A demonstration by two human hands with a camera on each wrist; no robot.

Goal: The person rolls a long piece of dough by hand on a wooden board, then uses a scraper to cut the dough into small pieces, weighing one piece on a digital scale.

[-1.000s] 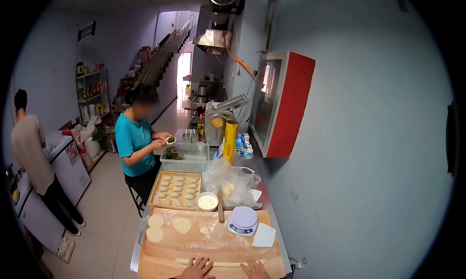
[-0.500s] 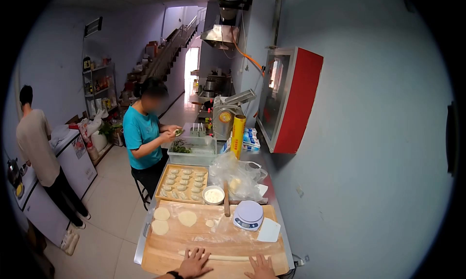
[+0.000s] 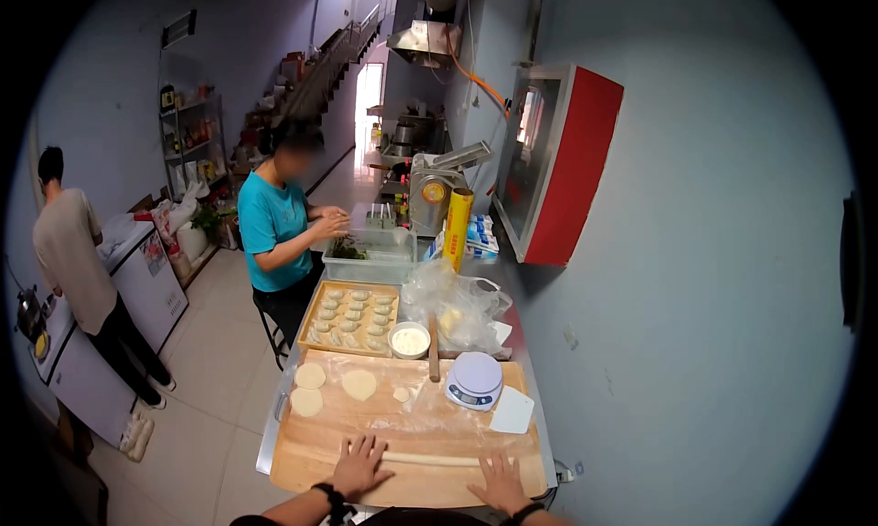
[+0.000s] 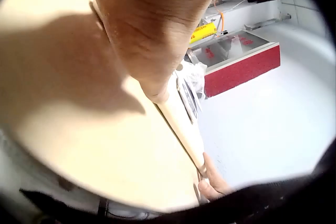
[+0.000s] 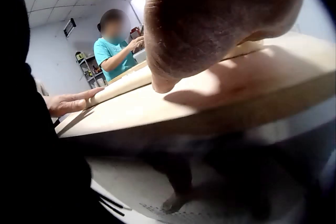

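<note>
A long dough rope (image 3: 430,459) lies across the near part of the wooden board (image 3: 311,434). My left hand (image 3: 361,468) rests on its left end with fingers spread. Over the right end, my right hand (image 3: 500,482) lies with its fingers stretched forward. Both wrist views show the rope running under each hand, close along the board. Several flat dough rounds (image 3: 309,402) are at the board's far left, with a wider round (image 3: 358,385) and a small dough piece (image 3: 401,394) to their right.
Beyond the board are a tray (image 3: 391,347) of dumplings, a bowl of flour (image 3: 409,340), a rolling pin (image 3: 434,348) and a plastic bag (image 3: 448,297). A scale (image 3: 475,380) and white scraper (image 3: 512,411) sit at right. A person in turquoise (image 3: 274,220) sits by a clear bin (image 3: 370,268).
My left hand has slid left to the rope's end, and more of both forearms shows. The view has tilted down. The seated person's hands have shifted; the filled wrapper seen before no longer shows clearly.
</note>
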